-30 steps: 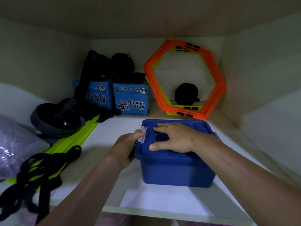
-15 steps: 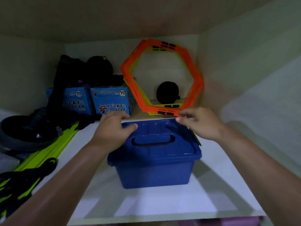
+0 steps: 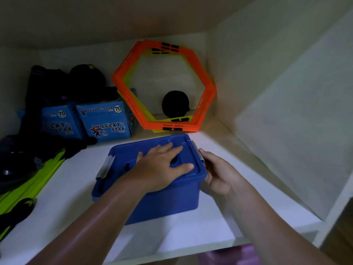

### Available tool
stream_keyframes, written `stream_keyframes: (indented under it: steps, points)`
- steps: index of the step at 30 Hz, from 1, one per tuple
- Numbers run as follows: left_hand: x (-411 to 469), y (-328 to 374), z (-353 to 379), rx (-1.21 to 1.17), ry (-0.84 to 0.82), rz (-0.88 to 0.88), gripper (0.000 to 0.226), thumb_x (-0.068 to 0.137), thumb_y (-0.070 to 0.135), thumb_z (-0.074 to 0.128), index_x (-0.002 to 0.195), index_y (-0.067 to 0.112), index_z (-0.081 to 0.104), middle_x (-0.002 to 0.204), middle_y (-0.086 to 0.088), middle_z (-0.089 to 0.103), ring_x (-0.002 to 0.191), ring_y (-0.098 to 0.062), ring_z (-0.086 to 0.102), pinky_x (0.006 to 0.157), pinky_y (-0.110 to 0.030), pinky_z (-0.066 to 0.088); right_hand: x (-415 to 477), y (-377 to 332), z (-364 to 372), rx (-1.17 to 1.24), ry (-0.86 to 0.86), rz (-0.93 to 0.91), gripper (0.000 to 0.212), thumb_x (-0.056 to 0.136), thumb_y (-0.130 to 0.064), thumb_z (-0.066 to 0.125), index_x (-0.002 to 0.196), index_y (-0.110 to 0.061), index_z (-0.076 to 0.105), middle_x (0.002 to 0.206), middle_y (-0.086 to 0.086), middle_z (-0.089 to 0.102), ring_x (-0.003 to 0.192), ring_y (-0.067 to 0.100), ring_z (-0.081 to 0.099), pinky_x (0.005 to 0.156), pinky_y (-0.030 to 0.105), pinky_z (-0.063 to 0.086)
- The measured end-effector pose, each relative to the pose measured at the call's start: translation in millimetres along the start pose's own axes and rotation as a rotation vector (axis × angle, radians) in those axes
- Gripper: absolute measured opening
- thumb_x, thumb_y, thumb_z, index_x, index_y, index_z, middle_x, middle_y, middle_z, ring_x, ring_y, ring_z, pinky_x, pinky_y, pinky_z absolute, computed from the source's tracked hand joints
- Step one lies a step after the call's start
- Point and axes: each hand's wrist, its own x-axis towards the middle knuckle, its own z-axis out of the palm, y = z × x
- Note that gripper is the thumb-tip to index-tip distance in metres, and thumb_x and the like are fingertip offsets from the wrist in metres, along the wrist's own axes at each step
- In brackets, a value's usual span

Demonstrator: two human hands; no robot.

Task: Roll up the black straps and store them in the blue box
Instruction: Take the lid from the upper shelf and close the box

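Observation:
The blue box (image 3: 168,199) stands in the middle of a white shelf with its lid (image 3: 133,150) on. My left hand (image 3: 160,165) lies flat on the lid, fingers spread, over the recessed handle. My right hand (image 3: 217,173) grips the box's right end, with its fingers curled at the grey latch (image 3: 197,152). A second grey latch (image 3: 105,167) on the left end sticks outward. A tangle of black straps (image 3: 13,213) lies at the shelf's left front, partly cut off by the frame edge.
Orange hexagon rings (image 3: 208,96) lean on the back wall, with a black round pouch (image 3: 174,104) behind them. Two blue Lucky Star cartons (image 3: 107,121) and dark gear sit at the back left. Yellow-green slats (image 3: 34,180) lie on the left. The cupboard's side wall (image 3: 286,111) is close on the right.
Both hands left the lid's far edge. My left hand now rests flat on the lid and my right hand has gone to the right-end latch. The box has turned slightly.

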Motion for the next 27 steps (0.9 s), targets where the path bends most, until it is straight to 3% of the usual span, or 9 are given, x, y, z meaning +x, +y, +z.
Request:
stream_keyframes:
  steps: [2,5,11,15,18,21,24,27]
  points:
    - [-0.6,-0.1,1.3,0.004,0.002,-0.001,0.077,0.088,0.078,0.039,0.157,0.048,0.019,0.170,0.015,0.007,0.157,-0.016,0.002,0.122,-0.061,-0.001,0.2,-2.2,3.8,0.042,-0.040,0.029,0.052,0.090,-0.033,0.071,0.130,0.000,0.063,0.086,0.007,0.062,0.060,0.011,0.050,0.049,0.018,0.053]
    - [-0.4,-0.1,1.6,0.009,0.001,-0.006,0.076,0.089,0.078,0.038,0.157,0.049,0.019,0.170,0.016,0.007,0.157,-0.014,0.003,0.122,-0.061,0.000,-1.2,-13.2,13.9,-0.023,0.003,0.106,0.021,0.094,-0.032,0.063,0.094,-0.011,0.066,0.052,-0.002,0.048,0.033,0.005,0.039,0.031,0.017,0.039]
    - [0.6,0.9,1.7,0.005,-0.004,-0.005,0.076,0.089,0.078,0.038,0.156,0.049,0.020,0.170,0.016,0.009,0.157,-0.015,0.004,0.123,-0.061,0.001,14.5,-25.7,29.7,-0.519,0.157,0.069,0.011,0.084,-0.023,0.070,0.088,-0.013,0.066,0.048,-0.002,0.050,0.033,0.008,0.037,0.035,0.019,0.024]
    - [1.5,-0.7,2.4,-0.006,-0.011,0.004,0.077,0.088,0.078,0.039,0.156,0.049,0.021,0.170,0.015,0.009,0.157,-0.015,0.004,0.123,-0.061,0.002,13.7,-26.6,32.6,-0.562,0.167,0.035,0.011,0.085,-0.022,0.068,0.091,-0.012,0.067,0.054,0.001,0.053,0.033,0.009,0.038,0.035,0.019,0.022]
    - [3.6,-2.1,2.7,-0.002,0.013,0.004,0.077,0.087,0.079,0.041,0.155,0.047,0.025,0.169,0.015,0.014,0.156,-0.015,0.010,0.122,-0.061,0.006,11.7,-31.0,32.5,-0.656,0.175,-0.004,0.018,0.080,-0.025,0.072,0.089,-0.010,0.068,0.064,0.008,0.057,0.042,0.016,0.044,0.038,0.022,0.029]
    - [4.1,-1.5,1.8,-0.014,0.154,0.032,0.072,0.084,0.079,0.049,0.145,0.041,0.049,0.155,0.011,0.044,0.145,-0.017,0.036,0.116,-0.054,0.031,8.8,-37.8,35.2,-0.877,0.250,-0.140,0.026,0.079,-0.031,0.078,0.083,-0.009,0.065,0.075,0.014,0.064,0.060,0.027,0.059,0.052,0.035,0.048]
    - [-8.0,-1.1,-2.6,0.039,0.402,0.089,0.049,0.088,0.066,0.056,0.120,0.031,0.069,0.119,0.007,0.068,0.117,-0.019,0.055,0.096,-0.041,0.049,-1.8,-43.0,41.1,-1.066,0.281,-0.281,0.042,0.081,-0.041,0.079,0.109,-0.015,0.063,0.090,0.009,0.075,0.073,0.023,0.070,0.059,0.037,0.058]
    - [-36.0,-11.9,-1.3,-0.026,0.593,0.134,0.053,0.089,0.063,0.054,0.121,0.024,0.070,0.117,0.006,0.070,0.116,-0.019,0.055,0.097,-0.039,0.049,-17.7,-44.5,40.0,-1.153,0.213,-0.418,0.070,0.079,-0.056,0.073,0.137,-0.021,0.054,0.120,-0.001,0.069,0.095,0.015,0.071,0.079,0.040,0.060]
